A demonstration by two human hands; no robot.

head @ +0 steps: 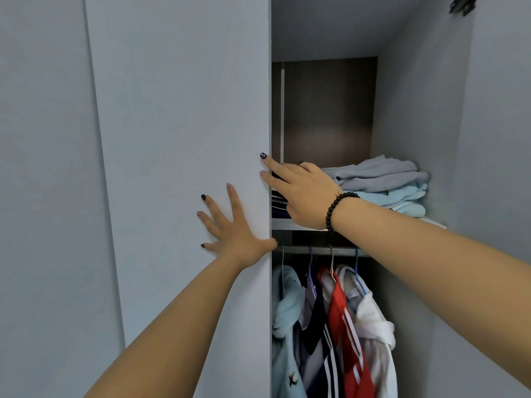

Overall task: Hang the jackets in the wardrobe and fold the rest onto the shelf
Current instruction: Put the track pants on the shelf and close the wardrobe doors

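My left hand (230, 228) lies flat with spread fingers on the pale wardrobe door (184, 124), thumb hooked round its edge. My right hand (298, 193) reaches across the shelf (290, 224), straight fingers touching the door's edge, in front of a dark striped folded garment (278, 206). Folded grey and light blue clothes (385, 183) are stacked on the shelf at right. Below, several jackets hang on the rail (321, 250): a light blue one (287, 317), a dark one with white stripes (319, 340), a red one (344, 326) and a white one (376, 334).
The wardrobe's right side wall (416, 110) and an open right door (497, 139) frame the opening. A dark hinge (462, 4) sits at the top right. Above the folded stack the shelf compartment has a dark back panel (327, 110).
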